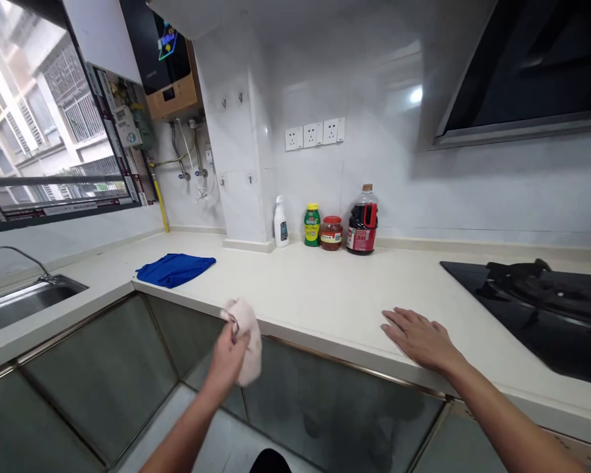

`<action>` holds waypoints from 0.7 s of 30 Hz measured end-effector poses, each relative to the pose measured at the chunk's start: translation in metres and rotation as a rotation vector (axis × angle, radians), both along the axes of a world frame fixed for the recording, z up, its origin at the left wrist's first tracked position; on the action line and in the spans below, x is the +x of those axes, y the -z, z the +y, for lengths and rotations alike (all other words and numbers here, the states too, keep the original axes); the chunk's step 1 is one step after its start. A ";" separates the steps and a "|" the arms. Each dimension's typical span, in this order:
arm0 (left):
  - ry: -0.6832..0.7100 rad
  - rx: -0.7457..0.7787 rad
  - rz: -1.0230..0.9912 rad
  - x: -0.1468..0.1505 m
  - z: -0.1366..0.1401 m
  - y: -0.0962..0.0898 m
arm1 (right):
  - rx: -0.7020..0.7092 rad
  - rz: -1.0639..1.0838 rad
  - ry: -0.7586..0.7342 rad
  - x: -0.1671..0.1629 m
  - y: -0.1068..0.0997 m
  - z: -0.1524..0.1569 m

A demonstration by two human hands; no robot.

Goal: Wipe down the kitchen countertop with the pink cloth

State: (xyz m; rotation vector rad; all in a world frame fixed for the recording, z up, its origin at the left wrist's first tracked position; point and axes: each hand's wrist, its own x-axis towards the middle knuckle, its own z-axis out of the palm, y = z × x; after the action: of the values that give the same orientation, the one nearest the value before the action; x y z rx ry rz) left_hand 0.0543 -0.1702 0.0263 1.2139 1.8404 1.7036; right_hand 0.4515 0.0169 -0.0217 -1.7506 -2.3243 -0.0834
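While my right hand (pixel 416 338) lies flat, released, on the countertop (pixel 315 295) at lower right, my left hand (pixel 229 358) grasps the pale cloth (pixel 250 335), long axis steep, lower centre-left.

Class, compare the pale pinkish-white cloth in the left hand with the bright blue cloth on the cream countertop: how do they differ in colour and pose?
Colour: the pale cloth is pinkish white, while the blue cloth is vivid blue.
Pose: the pale cloth hangs from the left hand; the blue cloth lies on the countertop.
Both look soft and unevenly shaped.
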 end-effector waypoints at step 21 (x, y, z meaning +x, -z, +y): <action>0.293 -0.272 1.167 -0.107 0.075 -0.028 | 0.015 0.008 -0.006 0.006 0.014 0.004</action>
State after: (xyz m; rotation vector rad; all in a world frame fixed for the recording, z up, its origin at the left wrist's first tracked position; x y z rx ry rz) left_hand -0.0527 -0.0950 0.0546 2.4614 2.1272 0.4918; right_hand 0.4577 0.0206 -0.0361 -1.7334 -2.3171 -0.0924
